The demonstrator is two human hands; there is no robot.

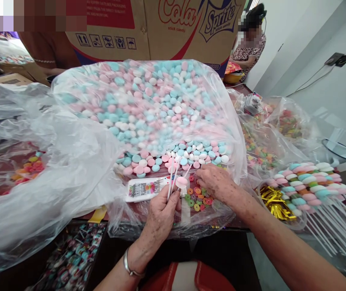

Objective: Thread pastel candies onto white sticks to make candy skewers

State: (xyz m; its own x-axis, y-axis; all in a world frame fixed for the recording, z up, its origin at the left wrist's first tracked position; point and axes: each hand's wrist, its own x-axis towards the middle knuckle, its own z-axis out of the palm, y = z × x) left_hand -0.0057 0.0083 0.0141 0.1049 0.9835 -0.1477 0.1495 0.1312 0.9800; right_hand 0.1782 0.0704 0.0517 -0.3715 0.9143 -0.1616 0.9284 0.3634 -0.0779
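Backdrop: a pale wall (306, 52) to the right, and a large brown cardboard box (115, 28) stands across the back, with a person in a patterned top (256, 54) beyond its right edge.
Left hand: here's the grip, the left hand (161, 208) closed on thin white sticks (169, 186), fingers and thumb pinching low.
Sticks: they rise out of the grip, long axes running away from the wearer, slightly fanned.
Marshmallow: a round pink-and-white marshmallow (181, 182) sits right at the left thumb, just right of the upright sticks; another stick slants up behind it.
Right hand: over to the right hand (214, 182), palm down, fingers bent, its tips beyond the rings; whether they pinch anything, I can't tell.
Rings: small sugary gummy rings in red, orange and green (197, 198) lie right of the left grip, the right hand nearer and above their far side.
Packet: left of the sticks, a flat white printed packet (139, 192) lies lengthwise across.
Far side: loose pastel marshmallows (191, 151) spill from a big clear plastic bag (235, 133).
Far right: striped marshmallow skewers (312, 186) lie beside shiny gold ties (277, 202).
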